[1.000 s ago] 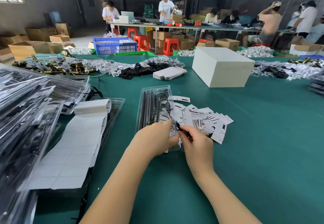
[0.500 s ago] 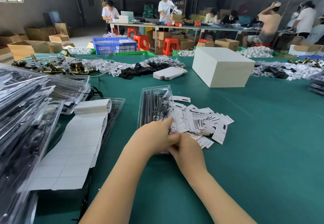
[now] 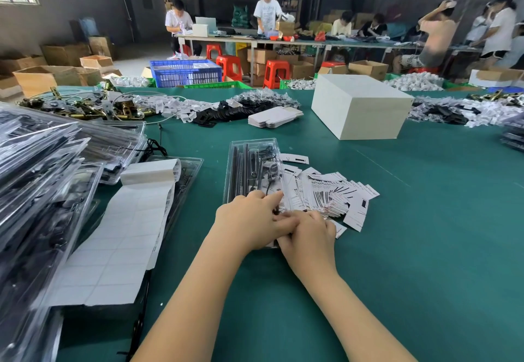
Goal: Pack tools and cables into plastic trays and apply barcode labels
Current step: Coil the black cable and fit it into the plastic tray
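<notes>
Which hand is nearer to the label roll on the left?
Left. The left hand lies on the tray, right of the label roll; the right hand is farther right, beside the cards.

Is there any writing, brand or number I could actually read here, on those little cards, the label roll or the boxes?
None reads as words.
Cards beside the clear tray: black bars and fine print, too small to read.
Label roll: barcodes at its edge, digits blurred.
White box: no print visible.
Standing person's white shirt: faint print, too blurred.
Cardboard boxes: no legible marks.
</notes>
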A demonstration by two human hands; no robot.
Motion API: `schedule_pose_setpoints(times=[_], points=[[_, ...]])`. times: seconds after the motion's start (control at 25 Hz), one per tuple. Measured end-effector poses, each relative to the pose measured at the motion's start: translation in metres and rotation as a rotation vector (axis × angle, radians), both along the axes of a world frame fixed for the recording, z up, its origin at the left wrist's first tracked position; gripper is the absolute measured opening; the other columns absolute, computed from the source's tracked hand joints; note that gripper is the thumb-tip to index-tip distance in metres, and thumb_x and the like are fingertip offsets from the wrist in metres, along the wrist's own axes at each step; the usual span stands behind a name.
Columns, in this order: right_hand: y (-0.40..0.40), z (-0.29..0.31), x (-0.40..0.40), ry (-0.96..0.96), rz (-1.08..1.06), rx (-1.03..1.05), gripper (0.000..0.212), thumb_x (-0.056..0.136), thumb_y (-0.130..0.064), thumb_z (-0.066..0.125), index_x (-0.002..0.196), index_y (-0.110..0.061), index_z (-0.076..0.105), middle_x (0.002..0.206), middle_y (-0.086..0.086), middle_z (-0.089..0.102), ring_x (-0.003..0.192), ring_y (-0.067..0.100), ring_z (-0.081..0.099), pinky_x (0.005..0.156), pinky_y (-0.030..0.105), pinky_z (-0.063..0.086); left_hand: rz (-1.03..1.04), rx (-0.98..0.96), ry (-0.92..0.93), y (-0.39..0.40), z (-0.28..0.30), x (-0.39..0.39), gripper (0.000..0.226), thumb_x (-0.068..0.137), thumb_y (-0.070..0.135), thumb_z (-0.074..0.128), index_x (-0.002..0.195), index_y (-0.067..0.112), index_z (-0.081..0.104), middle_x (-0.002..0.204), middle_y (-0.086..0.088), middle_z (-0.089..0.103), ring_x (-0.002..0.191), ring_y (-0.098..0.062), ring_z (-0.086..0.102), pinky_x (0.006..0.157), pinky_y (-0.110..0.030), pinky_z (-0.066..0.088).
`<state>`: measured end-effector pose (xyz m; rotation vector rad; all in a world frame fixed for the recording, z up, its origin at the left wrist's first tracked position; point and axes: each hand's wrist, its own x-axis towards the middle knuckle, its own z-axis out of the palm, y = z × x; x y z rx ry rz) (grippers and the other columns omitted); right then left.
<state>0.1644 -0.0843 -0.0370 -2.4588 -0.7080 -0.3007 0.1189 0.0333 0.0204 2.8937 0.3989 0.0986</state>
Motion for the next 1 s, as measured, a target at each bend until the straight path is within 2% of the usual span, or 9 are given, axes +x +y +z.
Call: schedule_pose_setpoints(times=[0.2,0.32,0.4,0.52,0.68,0.72,0.8,0.88,1.0], points=[[-0.009,0.0,0.016,0.196,0.183,-0.091,0.034,0.095,-0.029,0.049,0.121,-0.046,0.063,0.122,-0.019,0.055,0.115,0.014,0.042,0.089,0.027,0.026,-0.026,-0.055,0.027,0.002,-0.009,0.0,0.072,0.074,0.075,0.046,0.138,0.045,0.033,0.14,0.01,0.037,0.13,-0.022,0.033,0.097,-0.041,0.039],[-0.014,0.005,0.018,0.26,0.204,0.001,0.035,0.088,-0.026,0.061,0.12,-0.039,0.065,0.115,-0.011,0.064,0.112,0.021,0.046,0.097,0.033,0.036,-0.089,-0.19,0.035,0.006,-0.014,0.001,0.084,0.072,0.067,0.062,0.143,0.038,0.03,0.145,0.005,0.029,0.138,-0.024,0.02,0.111,-0.041,0.028],[-0.016,0.007,0.016,0.305,0.206,0.052,0.046,0.083,-0.018,0.063,0.126,-0.037,0.061,0.11,-0.005,0.068,0.111,0.024,0.05,0.098,0.038,0.039,-0.128,-0.234,0.013,0.01,-0.015,0.003,0.081,0.076,0.06,0.065,0.143,0.032,0.03,0.148,0.005,0.031,0.14,-0.025,0.021,0.113,-0.039,0.027],[-0.016,0.007,0.014,0.311,0.209,0.015,0.062,0.088,-0.017,0.06,0.144,-0.035,0.04,0.118,-0.01,0.066,0.119,0.019,0.05,0.103,0.037,0.037,-0.15,-0.156,0.021,0.012,-0.018,0.004,0.079,0.082,0.057,0.06,0.146,0.033,0.021,0.151,0.008,0.031,0.139,-0.028,0.028,0.11,-0.04,0.032],[-0.021,0.009,0.02,0.629,0.192,0.259,0.074,0.097,-0.011,0.052,0.154,-0.022,0.006,0.122,-0.019,0.064,0.121,0.007,0.052,0.104,0.028,0.036,-0.127,-0.056,0.204,0.009,-0.027,0.003,0.085,0.086,0.063,0.05,0.151,0.038,0.002,0.161,0.005,0.001,0.147,-0.03,0.007,0.118,-0.046,0.017],[-0.022,0.01,0.02,0.65,0.195,0.262,0.072,0.098,-0.009,0.051,0.154,-0.022,0.007,0.123,-0.018,0.064,0.121,0.007,0.052,0.104,0.028,0.036,-0.123,-0.058,0.209,0.008,-0.027,0.003,0.085,0.086,0.063,0.05,0.151,0.039,0.002,0.161,0.004,0.001,0.147,-0.03,0.006,0.118,-0.046,0.016],[-0.022,0.012,0.023,0.678,0.209,0.28,0.063,0.097,-0.005,0.051,0.15,-0.022,0.022,0.12,-0.015,0.066,0.113,0.005,0.057,0.097,0.021,0.042,-0.123,-0.071,0.19,0.007,-0.026,0.002,0.084,0.086,0.063,0.05,0.151,0.037,0.005,0.161,0.003,0.003,0.147,-0.03,0.007,0.118,-0.046,0.016],[-0.021,0.02,0.028,0.695,0.202,0.307,0.053,0.091,-0.001,0.059,0.138,-0.021,0.043,0.106,-0.011,0.071,0.097,0.003,0.064,0.082,0.014,0.048,-0.135,-0.086,0.181,0.008,-0.022,0.001,0.083,0.085,0.062,0.05,0.152,0.036,0.006,0.161,0.002,0.005,0.147,-0.03,0.008,0.118,-0.046,0.017],[-0.021,0.034,0.041,0.578,0.13,0.262,0.035,0.082,-0.006,0.068,0.112,-0.023,0.067,0.081,-0.008,0.075,0.08,0.007,0.069,0.074,0.017,0.053,-0.172,-0.088,0.221,0.013,-0.018,-0.009,0.083,0.084,0.061,0.052,0.151,0.038,0.007,0.161,0.005,0.002,0.147,-0.029,0.005,0.118,-0.046,0.016]])
